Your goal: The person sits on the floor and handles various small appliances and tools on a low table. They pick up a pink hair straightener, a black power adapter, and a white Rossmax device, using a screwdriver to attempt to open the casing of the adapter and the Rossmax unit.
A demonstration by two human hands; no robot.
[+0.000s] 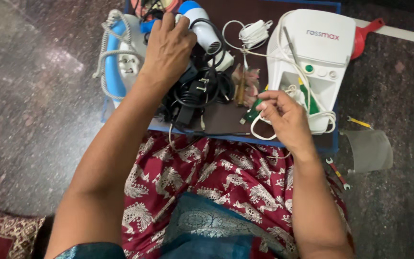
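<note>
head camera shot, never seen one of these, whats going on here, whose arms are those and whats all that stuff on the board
There is one picture, taken from a camera worn on a person's head, looking down. So the two bare arms belong to the wearer, who sits on a dark stone floor with a red patterned cloth over the lap.

In front lies a low board with a blue edge. On it sit a blue and white clothes iron, a white and blue hair dryer, a tangle of black cords and plugs, and a white boxy machine with tubing.

The left hand rests on the black cords beside the hair dryer. The right hand pinches a small green-handled tool. A small spanner lies on the floor.
</note>
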